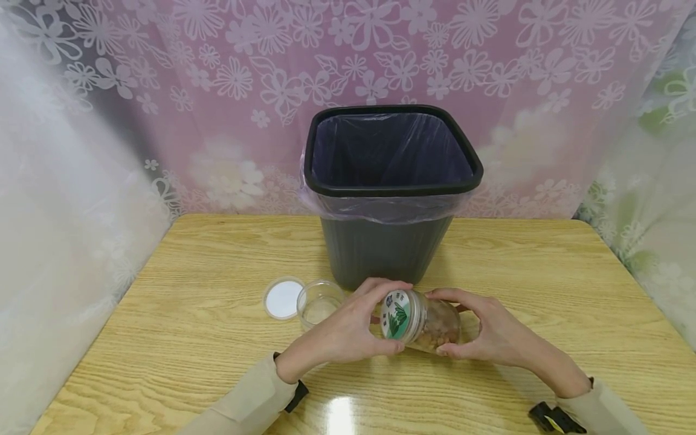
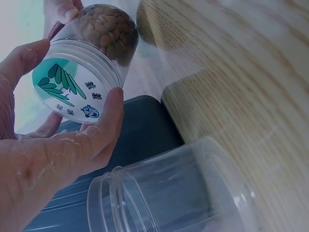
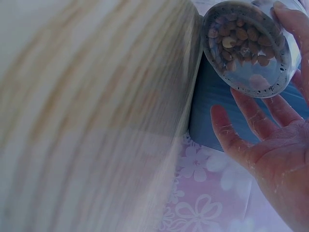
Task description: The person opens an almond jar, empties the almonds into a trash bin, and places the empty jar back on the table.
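A clear plastic jar (image 1: 438, 323) of brown nuts, which look like almonds, is held tilted on its side just above the table. Its lid (image 1: 395, 315) carries a white and green label with a leafy plant drawing and faces left. My left hand (image 1: 361, 326) grips the lid end between thumb and fingers. The right hand (image 1: 484, 329) holds the base end, thumb below and fingers above. In the right wrist view the nuts (image 3: 241, 41) show through the jar's bottom. An open clear jar (image 2: 169, 188) stands beside my left hand.
A round lid with a white face (image 1: 283, 299) lies left of the open jar. Behind the hands stands a dark trash bin (image 1: 387, 241) with a thin purple liner over its rim. Wooden table (image 1: 544, 272) extends to both sides, and a pink floral curtain (image 1: 244, 121) hangs behind.
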Demonstrator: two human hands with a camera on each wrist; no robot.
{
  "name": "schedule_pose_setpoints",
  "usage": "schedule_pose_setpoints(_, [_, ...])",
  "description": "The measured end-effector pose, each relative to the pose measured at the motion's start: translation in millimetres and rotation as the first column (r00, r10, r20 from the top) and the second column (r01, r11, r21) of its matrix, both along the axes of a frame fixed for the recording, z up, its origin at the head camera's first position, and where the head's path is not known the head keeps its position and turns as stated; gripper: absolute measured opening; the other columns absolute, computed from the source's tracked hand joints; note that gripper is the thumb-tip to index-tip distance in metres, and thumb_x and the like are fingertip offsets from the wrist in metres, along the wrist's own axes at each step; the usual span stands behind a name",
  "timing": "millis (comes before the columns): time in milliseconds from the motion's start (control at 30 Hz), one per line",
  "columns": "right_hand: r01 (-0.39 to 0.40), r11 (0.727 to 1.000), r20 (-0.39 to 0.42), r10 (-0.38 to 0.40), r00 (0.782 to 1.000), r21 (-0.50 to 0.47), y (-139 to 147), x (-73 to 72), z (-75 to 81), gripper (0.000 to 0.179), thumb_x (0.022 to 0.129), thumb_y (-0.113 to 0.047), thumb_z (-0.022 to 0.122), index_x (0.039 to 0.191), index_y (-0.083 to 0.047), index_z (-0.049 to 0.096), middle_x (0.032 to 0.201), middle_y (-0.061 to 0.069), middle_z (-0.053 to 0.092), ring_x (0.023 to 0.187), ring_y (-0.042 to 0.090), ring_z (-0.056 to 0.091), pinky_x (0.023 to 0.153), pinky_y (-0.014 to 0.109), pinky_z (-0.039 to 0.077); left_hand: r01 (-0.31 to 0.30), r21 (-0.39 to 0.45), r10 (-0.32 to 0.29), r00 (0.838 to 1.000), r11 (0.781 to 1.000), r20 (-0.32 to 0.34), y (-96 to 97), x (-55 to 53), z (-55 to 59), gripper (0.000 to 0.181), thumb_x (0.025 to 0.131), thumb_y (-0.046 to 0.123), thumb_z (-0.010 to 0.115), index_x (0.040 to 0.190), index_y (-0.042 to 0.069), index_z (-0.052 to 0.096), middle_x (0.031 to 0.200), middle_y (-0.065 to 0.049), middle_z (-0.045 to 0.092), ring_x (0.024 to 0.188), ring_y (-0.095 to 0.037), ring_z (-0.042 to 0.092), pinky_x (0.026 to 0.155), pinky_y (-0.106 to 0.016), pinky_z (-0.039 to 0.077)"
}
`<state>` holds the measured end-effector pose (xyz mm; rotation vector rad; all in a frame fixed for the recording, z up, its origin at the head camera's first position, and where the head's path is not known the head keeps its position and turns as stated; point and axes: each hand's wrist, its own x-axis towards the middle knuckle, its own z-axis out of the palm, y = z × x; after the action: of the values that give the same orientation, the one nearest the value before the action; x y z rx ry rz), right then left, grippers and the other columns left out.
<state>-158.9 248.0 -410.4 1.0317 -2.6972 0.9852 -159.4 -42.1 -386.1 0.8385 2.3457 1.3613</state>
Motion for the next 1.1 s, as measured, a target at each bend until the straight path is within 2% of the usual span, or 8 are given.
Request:
schedule_pose_setpoints(100, [-0.003, 1.000, -0.002, 0.003, 1.000, -0.002, -0.2, -0.1, -0.2, 0.077, 0.073, -0.029, 0.094, 0.141, -0.027, 0.057, 0.131, -0.004, 0.069, 0.110, 0.006, 0.066, 0.086, 0.030, 0.058, -0.014, 0.010, 0.014, 0.999, 1.000, 0.030, 0.0, 0.5, -0.3, 0.085, 0.082, 0.016, 0.085, 0.154, 0.033, 0.042, 0.150, -0.001, 0.041, 0.128, -0.019, 0.051, 0.092, -0.018, 0.055])
schedule_pose_setpoints(267, [-0.004, 1.000, -0.005, 0.004, 1.000, -0.002, -0.4, -0.1, -0.2, 0.077, 0.073, -0.030, 0.094, 0.141, -0.027, 0.057, 0.132, -0.004, 0.068, 0.111, 0.006, 0.066, 0.086, 0.030, 0.058, -0.028, 0.015, 0.027, 0.998, 1.000, 0.063, -0.8, 1.0, -0.1, 0.084, 0.084, 0.021, 0.084, 0.154, 0.036, 0.041, 0.149, -0.002, 0.042, 0.125, -0.019, 0.052, 0.092, -0.021, 0.057])
schedule_pose_setpoints(500, [-0.015, 1.000, -0.019, 0.015, 1.000, -0.006, -0.8, -0.6, -0.5, 0.078, 0.073, -0.030, 0.094, 0.141, -0.026, 0.057, 0.132, -0.004, 0.068, 0.111, 0.007, 0.066, 0.086, 0.030, 0.058, -0.049, -0.013, 0.049, 0.997, 0.999, 0.065, -1.5, 1.7, 1.3, 0.082, 0.085, 0.028, 0.084, 0.154, 0.037, 0.041, 0.149, -0.003, 0.043, 0.123, -0.020, 0.052, 0.088, -0.026, 0.060])
schedule_pose_setpoints(833, [-0.019, 1.000, -0.040, 0.019, 0.999, -0.010, -2.5, -0.5, -0.2, 0.079, 0.071, -0.028, 0.095, 0.141, -0.026, 0.057, 0.131, -0.004, 0.068, 0.110, 0.007, 0.066, 0.085, 0.029, 0.059, -0.088, -0.023, 0.090, 0.992, 0.996, 0.091, -1.5, 2.5, 3.6, 0.082, 0.084, 0.031, 0.085, 0.154, 0.030, 0.042, 0.146, -0.008, 0.044, 0.117, -0.019, 0.056, 0.079, -0.016, 0.057])
schedule_pose_setpoints(933, [-0.021, 1.000, -0.043, 0.020, 0.999, -0.010, -2.1, -0.3, 0.8, 0.080, 0.070, -0.027, 0.095, 0.141, -0.025, 0.056, 0.130, -0.004, 0.068, 0.110, 0.007, 0.066, 0.084, 0.029, 0.059, -0.098, -0.017, 0.100, 0.990, 0.995, 0.103, -2.3, 2.7, 4.8, 0.083, 0.084, 0.031, 0.085, 0.154, 0.028, 0.042, 0.147, -0.010, 0.043, 0.118, -0.021, 0.057, 0.079, -0.016, 0.057])
schedule_pose_setpoints(1100, [-0.022, 1.000, -0.023, 0.022, 0.999, 0.000, 0.2, -1.2, 3.8, 0.083, 0.071, -0.025, 0.095, 0.142, -0.022, 0.053, 0.133, -0.004, 0.064, 0.110, 0.008, 0.065, 0.083, 0.030, 0.059, -0.098, 0.023, 0.095, 0.989, 0.995, 0.115, -4.3, 4.4, 5.7, 0.084, 0.083, 0.025, 0.085, 0.154, 0.027, 0.039, 0.147, -0.006, 0.042, 0.125, -0.024, 0.055, 0.089, -0.024, 0.059])
